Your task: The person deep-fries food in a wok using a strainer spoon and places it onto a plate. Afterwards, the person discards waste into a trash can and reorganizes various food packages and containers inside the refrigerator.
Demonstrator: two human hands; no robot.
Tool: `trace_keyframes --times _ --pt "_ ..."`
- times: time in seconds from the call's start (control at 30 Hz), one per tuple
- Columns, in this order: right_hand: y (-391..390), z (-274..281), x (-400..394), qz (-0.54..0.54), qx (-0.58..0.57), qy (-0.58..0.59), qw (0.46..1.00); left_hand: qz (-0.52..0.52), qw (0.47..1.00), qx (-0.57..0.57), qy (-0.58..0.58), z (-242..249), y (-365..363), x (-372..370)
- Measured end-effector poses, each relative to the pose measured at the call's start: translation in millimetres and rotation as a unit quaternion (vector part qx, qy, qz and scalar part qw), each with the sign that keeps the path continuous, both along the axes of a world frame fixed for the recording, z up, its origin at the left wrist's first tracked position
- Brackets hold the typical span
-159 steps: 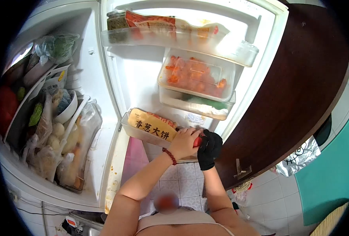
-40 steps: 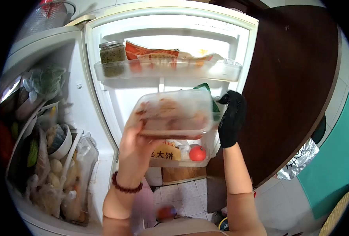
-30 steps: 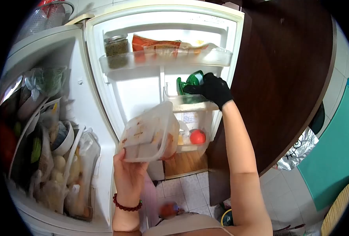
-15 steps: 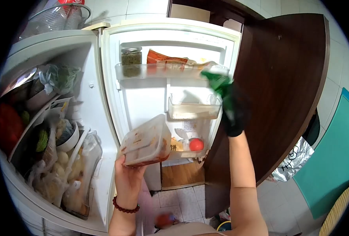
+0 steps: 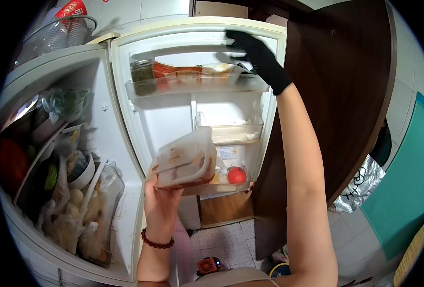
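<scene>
My left hand (image 5: 163,203), bare with a beaded bracelet at the wrist, grips a translucent plastic container (image 5: 181,160) from below. The container is tilted and has reddish-brown smears. My right hand (image 5: 257,55) wears a black glove; its fingers are spread over the right part of the top door shelf (image 5: 197,86), holding nothing. That shelf carries a jar (image 5: 142,71) and an orange-red packet (image 5: 166,71). A red round item (image 5: 236,175) sits on the lower door shelf, right of the container.
Left, the open fridge holds bagged food (image 5: 95,225) and a white bowl (image 5: 84,174). A dark wooden door (image 5: 336,95) stands at the right, with a foil bag (image 5: 363,184) and a teal board (image 5: 403,191) beyond. Below is the tiled floor (image 5: 231,239) with a small red device (image 5: 208,264).
The green item that was in my right hand is no longer held. That hand has moved up and left, and its fingers have opened. The container has shifted slightly right and up.
</scene>
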State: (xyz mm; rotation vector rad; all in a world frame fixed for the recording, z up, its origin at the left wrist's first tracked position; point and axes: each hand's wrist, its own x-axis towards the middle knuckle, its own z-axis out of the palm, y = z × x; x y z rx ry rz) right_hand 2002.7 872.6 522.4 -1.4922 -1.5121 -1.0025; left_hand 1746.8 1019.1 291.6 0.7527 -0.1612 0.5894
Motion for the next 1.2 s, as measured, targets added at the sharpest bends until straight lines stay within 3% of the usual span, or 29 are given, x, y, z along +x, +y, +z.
trace_keyframes --times 0.03,0.1,0.17,0.23,0.33,0.37,0.43,0.53,0.57,0.6,0.73,0.93,1.03,1.2 --pt "-5.8 -6.6 -17.0 0.106 0.106 0.01 0.989 0.006 1.0 0.013 0.003 2.8 3.4 4.5" --pt "-27.4 -34.7 -53.0 0.013 0.226 -0.078 0.971 -0.003 0.999 0.051 -0.011 15.2 7.4 15.7" --pt "-47.7 -95.5 -88.3 -0.025 0.21 0.046 0.976 -0.031 0.994 0.1 -0.038 35.2 9.6 27.4" --pt "-53.2 -137.3 -103.7 -0.096 0.081 -0.045 0.991 -0.01 0.993 0.116 0.007 56.5 4.1 38.1" --pt "-35.2 -165.8 -103.9 -0.148 0.095 0.004 0.984 -0.018 0.986 0.163 0.017 76.0 1.4 64.5" --pt "-33.5 -168.0 -98.2 -0.168 0.096 0.06 0.979 -0.028 0.983 0.182 0.009 78.1 1.6 72.9" --pt "-30.9 -176.1 -79.3 -0.006 0.147 0.218 0.965 0.047 0.972 0.222 0.054 80.8 0.9 82.6" --pt "-37.9 -173.8 -54.6 -0.066 0.158 0.119 0.978 0.168 0.918 0.337 0.121 81.0 14.2 104.0" --pt "-39.6 -174.8 -44.1 -0.028 0.167 0.18 0.969 0.209 0.889 0.381 0.144 81.0 18.4 108.3" --pt "-42.2 -175.1 -39.6 -0.023 0.172 0.17 0.97 0.107 0.915 0.375 0.104 86.4 9.1 96.7" --pt "-48.4 -178.4 -36.7 -0.062 0.161 0.107 0.979 0.112 0.936 0.334 0.018 61.8 22.1 120.3" --pt "-60.2 -191.7 -32.7 -0.143 0.131 0.019 0.981 0.106 0.917 0.383 -0.039 45.1 27.7 146.7" --pt "-60.4 -198.0 -33.5 -0.161 0.127 -0.006 0.979 0.238 0.871 0.42 0.088 28.4 17.1 151.3" --pt "-53.3 -215.9 -52.8 -0.246 0.132 0.013 0.96 0.276 0.864 0.417 0.061 16.8 14.2 148.9"
